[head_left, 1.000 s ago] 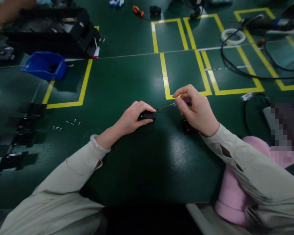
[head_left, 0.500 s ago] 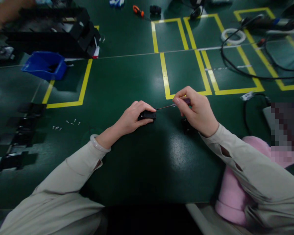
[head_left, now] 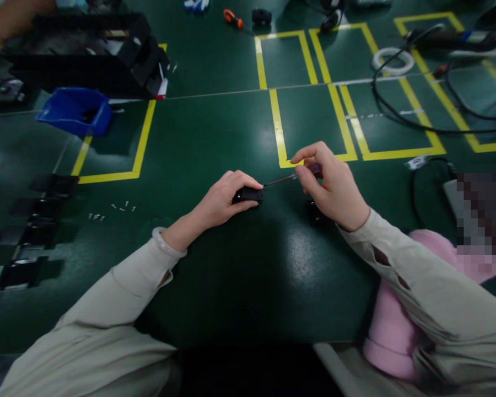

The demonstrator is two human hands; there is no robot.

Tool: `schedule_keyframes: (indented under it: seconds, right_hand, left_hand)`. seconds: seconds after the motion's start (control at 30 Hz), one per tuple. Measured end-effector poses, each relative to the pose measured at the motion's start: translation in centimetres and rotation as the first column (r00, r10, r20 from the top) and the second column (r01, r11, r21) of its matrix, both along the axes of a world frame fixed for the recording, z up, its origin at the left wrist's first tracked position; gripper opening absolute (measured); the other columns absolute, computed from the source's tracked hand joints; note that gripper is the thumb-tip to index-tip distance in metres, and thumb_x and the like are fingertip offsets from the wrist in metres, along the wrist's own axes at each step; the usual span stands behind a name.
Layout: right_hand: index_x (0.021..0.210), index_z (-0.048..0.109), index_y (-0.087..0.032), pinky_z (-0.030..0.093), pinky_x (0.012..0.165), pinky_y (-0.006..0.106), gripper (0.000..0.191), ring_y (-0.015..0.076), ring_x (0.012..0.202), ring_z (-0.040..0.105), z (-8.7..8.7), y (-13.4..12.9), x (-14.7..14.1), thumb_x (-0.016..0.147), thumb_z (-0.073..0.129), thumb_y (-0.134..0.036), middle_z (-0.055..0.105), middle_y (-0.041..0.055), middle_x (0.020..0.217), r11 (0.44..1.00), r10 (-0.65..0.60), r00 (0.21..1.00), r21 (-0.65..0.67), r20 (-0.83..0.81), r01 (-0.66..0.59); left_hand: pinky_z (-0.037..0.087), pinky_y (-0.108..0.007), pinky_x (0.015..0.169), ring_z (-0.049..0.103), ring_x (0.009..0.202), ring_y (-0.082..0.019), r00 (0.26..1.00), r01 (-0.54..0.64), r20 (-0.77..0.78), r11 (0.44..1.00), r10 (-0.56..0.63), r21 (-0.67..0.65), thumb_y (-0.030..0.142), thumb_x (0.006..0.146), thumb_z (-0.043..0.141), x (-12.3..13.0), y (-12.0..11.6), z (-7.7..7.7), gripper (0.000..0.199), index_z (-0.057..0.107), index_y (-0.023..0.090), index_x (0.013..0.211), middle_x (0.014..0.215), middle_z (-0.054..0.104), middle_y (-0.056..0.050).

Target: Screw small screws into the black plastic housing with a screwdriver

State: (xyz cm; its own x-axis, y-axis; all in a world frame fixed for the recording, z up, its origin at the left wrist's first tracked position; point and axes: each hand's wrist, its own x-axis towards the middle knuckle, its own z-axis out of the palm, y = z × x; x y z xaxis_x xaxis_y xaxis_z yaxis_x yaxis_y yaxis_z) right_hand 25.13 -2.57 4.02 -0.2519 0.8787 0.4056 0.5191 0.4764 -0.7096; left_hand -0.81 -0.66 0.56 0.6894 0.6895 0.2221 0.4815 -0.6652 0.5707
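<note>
My left hand (head_left: 222, 199) grips a small black block (head_left: 250, 194) against the green table, fingers above it and thumb below. A screwdriver (head_left: 281, 179) with a thin shaft and dark handle is in my right hand (head_left: 331, 184); its tip meets the block's right end. My right index finger is lifted off the handle. Another small black part (head_left: 314, 212) lies just below my right hand, partly hidden by it. Several small screws (head_left: 122, 208) are scattered on the table to the left of my left hand.
A blue bin (head_left: 76, 113) stands by a black rack (head_left: 86, 55) at the back left, near another person's arm (head_left: 12, 22). Black parts (head_left: 39, 229) line the left side. An orange screwdriver (head_left: 233, 19) lies at the back; a cable (head_left: 397, 113) and white ring (head_left: 392, 62) at right.
My right index finger has lifted and spread away from the thumb and the screwdriver handle. My left hand and the block have not moved.
</note>
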Motion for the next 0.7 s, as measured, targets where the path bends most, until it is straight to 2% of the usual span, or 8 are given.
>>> schedule_keyframes:
  seconds: [0.07, 0.2, 0.3, 0.37, 0.53, 0.63, 0.7]
  right_hand:
    - [0.097, 0.054, -0.021, 0.039, 0.055, 0.027, 0.006, 0.0092, 0.052, 0.052, -0.02, 0.0, -0.01, 0.095, 0.052, -0.026, 0.054, -0.0045, 0.066, 1.0, 0.001, 1.0, 0.004, -0.009, -0.001]
    - [0.085, 0.053, -0.022, 0.037, 0.054, 0.027, 0.017, 0.0085, 0.05, 0.05, -0.12, 0.01, -0.01, 0.097, 0.053, -0.034, 0.052, -0.0057, 0.06, 1.0, -0.002, 1.0, 0.002, 0.002, 0.002]
    - [0.095, 0.054, -0.022, 0.039, 0.054, 0.027, 0.006, 0.009, 0.051, 0.051, -0.2, 0.03, 0.02, 0.095, 0.051, -0.027, 0.053, -0.0056, 0.063, 1.0, -0.006, 1.0, -0.002, -0.011, 0.006]
    - [0.1, 0.053, -0.022, 0.041, 0.055, 0.027, 0.007, 0.0094, 0.053, 0.053, -0.21, 0.05, 0.04, 0.094, 0.052, -0.026, 0.054, -0.0052, 0.067, 1.0, -0.006, 1.0, -0.002, -0.022, 0.006]
    - [0.087, 0.053, -0.022, 0.037, 0.053, 0.027, 0.016, 0.0082, 0.049, 0.049, -0.19, 0.07, 0.04, 0.096, 0.053, -0.034, 0.052, -0.0057, 0.061, 1.0, -0.009, 1.0, -0.008, -0.003, 0.009]
    - [0.096, 0.053, -0.022, 0.039, 0.054, 0.028, 0.003, 0.0091, 0.05, 0.05, -0.21, 0.09, 0.04, 0.095, 0.052, -0.025, 0.051, -0.0056, 0.064, 1.0, -0.002, 1.0, -0.015, -0.023, 0.002]
    - [0.1, 0.052, -0.023, 0.041, 0.055, 0.029, 0.007, 0.0101, 0.053, 0.053, -0.21, 0.1, 0.05, 0.094, 0.053, -0.024, 0.052, -0.0051, 0.067, 1.0, 0.004, 0.999, -0.02, -0.043, -0.005]
  left_hand:
    - [0.044, -0.037, 0.095, 0.059, 0.109, -0.022, 1.0, 0.004, 0.003, 1.0, -0.004, 0.006, 0.036, 0.096, 0.063, -0.03, 0.01, -0.03, 0.028, 0.059, 0.021, 0.119, 0.118, 0.066, -0.006]
    - [0.044, -0.037, 0.096, 0.059, 0.109, -0.022, 1.0, 0.001, 0.016, 1.0, -0.001, 0.01, 0.037, 0.096, 0.063, -0.05, -0.04, -0.11, 0.028, 0.059, 0.021, 0.119, 0.118, 0.066, -0.006]
    - [0.044, -0.039, 0.096, 0.06, 0.11, -0.023, 1.0, -0.009, 0.003, 1.0, 0.01, -0.005, 0.039, 0.096, 0.062, -0.05, -0.09, -0.1, 0.029, 0.059, 0.022, 0.119, 0.118, 0.067, -0.007]
    - [0.045, -0.039, 0.097, 0.06, 0.11, -0.023, 1.0, -0.013, -0.002, 1.0, 0.013, -0.014, 0.04, 0.096, 0.062, -0.05, -0.09, -0.07, 0.029, 0.059, 0.022, 0.119, 0.118, 0.067, -0.007]
    - [0.044, -0.037, 0.096, 0.06, 0.109, -0.022, 1.0, -0.002, 0.012, 1.0, 0.002, -0.002, 0.038, 0.096, 0.062, -0.03, -0.01, 0.0, 0.028, 0.059, 0.022, 0.119, 0.118, 0.067, -0.006]
    - [0.044, -0.037, 0.096, 0.06, 0.109, -0.022, 1.0, 0.0, 0.009, 1.0, 0.0, -0.006, 0.036, 0.096, 0.063, -0.01, 0.0, 0.01, 0.028, 0.059, 0.021, 0.119, 0.118, 0.067, -0.006]
    - [0.044, -0.038, 0.097, 0.059, 0.11, -0.022, 1.0, -0.004, 0.005, 1.0, 0.004, -0.011, 0.037, 0.096, 0.063, 0.0, -0.02, 0.02, 0.029, 0.059, 0.021, 0.119, 0.118, 0.066, -0.006]
